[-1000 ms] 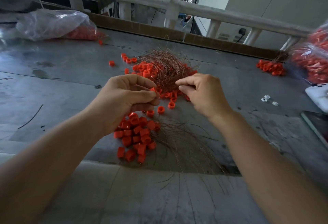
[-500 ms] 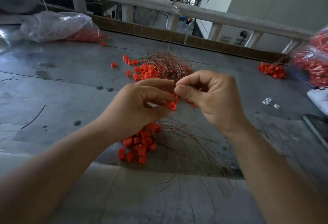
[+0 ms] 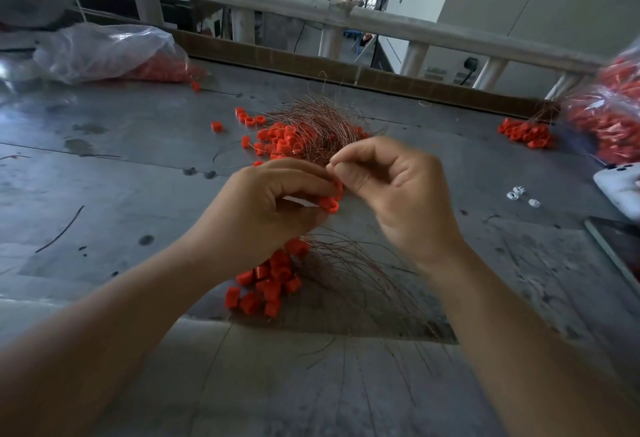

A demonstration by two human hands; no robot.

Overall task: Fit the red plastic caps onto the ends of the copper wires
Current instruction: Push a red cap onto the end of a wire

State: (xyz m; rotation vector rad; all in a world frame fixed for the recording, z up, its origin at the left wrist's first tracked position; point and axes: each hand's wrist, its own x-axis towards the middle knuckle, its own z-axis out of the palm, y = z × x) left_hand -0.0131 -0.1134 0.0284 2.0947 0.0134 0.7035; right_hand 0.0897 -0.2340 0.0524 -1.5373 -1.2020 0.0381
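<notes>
A red cap (image 3: 329,206) sat pinched in the curled fingertips of the left hand (image 3: 273,208), raised just on the near side of the wire tangle (image 3: 311,124). The right hand (image 3: 398,190) pressed thumb and forefinger together on a copper wire (image 3: 331,163) too fine to follow far. A second earlier a gap had separated the two hands. Half a second earlier they had met, and here they stayed fingertip to fingertip with the cap between them. That suggested the wire end was being fed into the cap, a fit under way rather than finished.

Nearer than the tangle, below the left wrist, lay a heap of loose caps (image 3: 266,284). Beside it a fan of wires (image 3: 363,287) reached the near edge of the grey tabletop (image 3: 121,166).

Left of the tangle, the widest stretch of surface ran toward a clear plastic bag (image 3: 104,52) of caps, crossed only by a few stray caps and a wire scrap. It looked like the easiest room for setting finished pieces aside.

Right of the tangle the space was tighter. A small pile of caps (image 3: 526,131), some white clips (image 3: 519,194), a white phone (image 3: 620,183) and a dark flat device (image 3: 620,249) lay toward that edge, under a second bag (image 3: 606,117).

Beyond the tangle, a cardboard strip (image 3: 415,84) and a white railing (image 3: 311,10) closed off the far side.
</notes>
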